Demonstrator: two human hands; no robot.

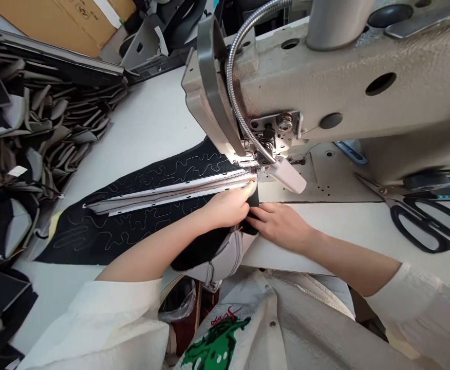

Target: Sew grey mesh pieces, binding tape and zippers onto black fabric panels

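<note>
A black fabric panel [144, 224] with pale squiggly stitching lies under the sewing machine's head [225, 97]. Along it runs a raised grey seam edged with white strips [179, 189], its right end at the presser foot [252, 163]. My left hand [227, 205] presses on the panel with curled fingers, its foremost fingertip on the strip just in front of the foot. To its right, my right hand [281, 223] grips the panel's near edge, fingertips partly tucked under the cloth. A grey padded part [225, 259] of the same piece hangs over the table's front edge.
Black-handled scissors [421, 216] lie on the right of the white table [148, 113], near a blue cutter [350, 152]. A small white lamp [287, 174] on a metal gooseneck hangs beside the needle. Stacked grey and black padded pieces [55, 118] fill the left side.
</note>
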